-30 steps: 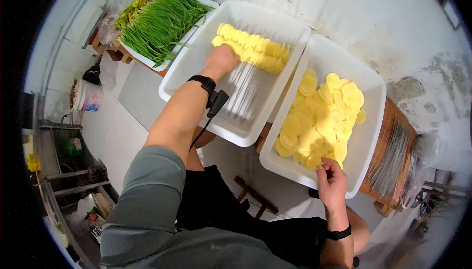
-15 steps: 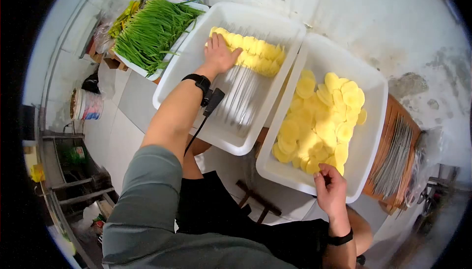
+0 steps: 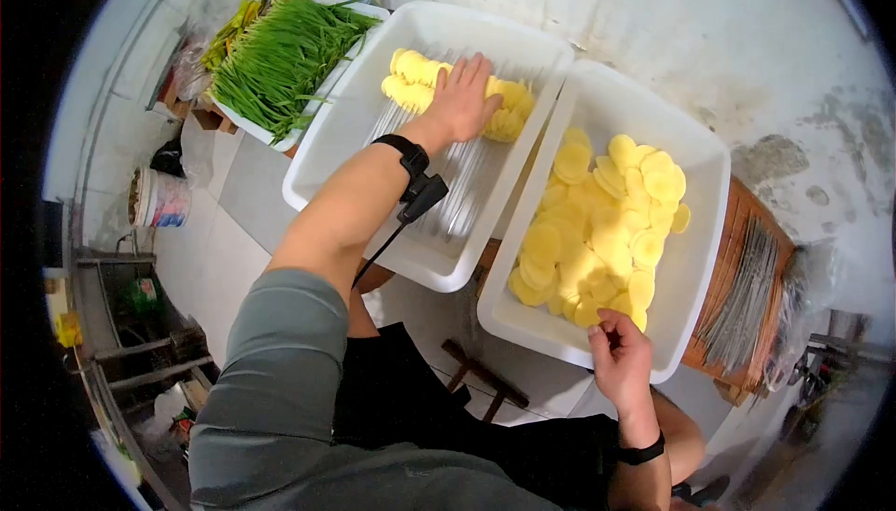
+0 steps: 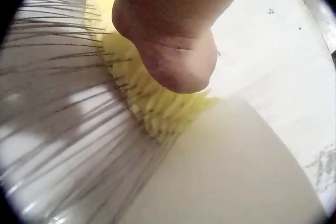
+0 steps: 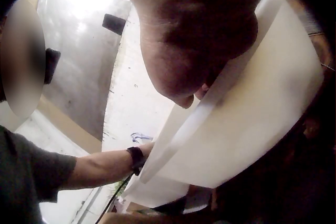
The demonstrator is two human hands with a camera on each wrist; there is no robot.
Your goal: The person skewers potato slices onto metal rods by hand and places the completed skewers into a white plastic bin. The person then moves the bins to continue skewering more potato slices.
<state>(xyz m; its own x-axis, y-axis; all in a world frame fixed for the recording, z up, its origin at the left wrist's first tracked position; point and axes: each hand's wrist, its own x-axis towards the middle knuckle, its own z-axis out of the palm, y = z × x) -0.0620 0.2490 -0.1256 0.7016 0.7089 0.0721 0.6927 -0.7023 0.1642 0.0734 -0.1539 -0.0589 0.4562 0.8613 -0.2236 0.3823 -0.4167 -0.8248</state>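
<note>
In the head view my left hand (image 3: 459, 105) lies with spread, straight fingers on rows of yellow slices (image 3: 411, 93) threaded on thin metal skewers (image 3: 459, 196) in the left white tub (image 3: 373, 222). The left wrist view shows the palm's edge over the packed slices (image 4: 157, 106), skewers (image 4: 68, 113) fanning out from them. My right hand (image 3: 623, 362) is at the near rim of the right white tub (image 3: 695, 231), fingers bent beside loose yellow slices (image 3: 588, 240); whether it pinches anything cannot be told. In the right wrist view that hand (image 5: 194, 50) hides its own fingertips.
A tray of long green stalks (image 3: 289, 63) stands beyond the left tub. More metal skewers (image 3: 747, 296) lie on a wooden board (image 3: 723, 259) to the right, near a plastic bag (image 3: 793, 301). A bucket (image 3: 161, 198) stands on the floor at the left.
My left hand has moved right along the threaded slices, its fingers going from bent to spread flat. My right hand has stayed by the near rim of the right tub.
</note>
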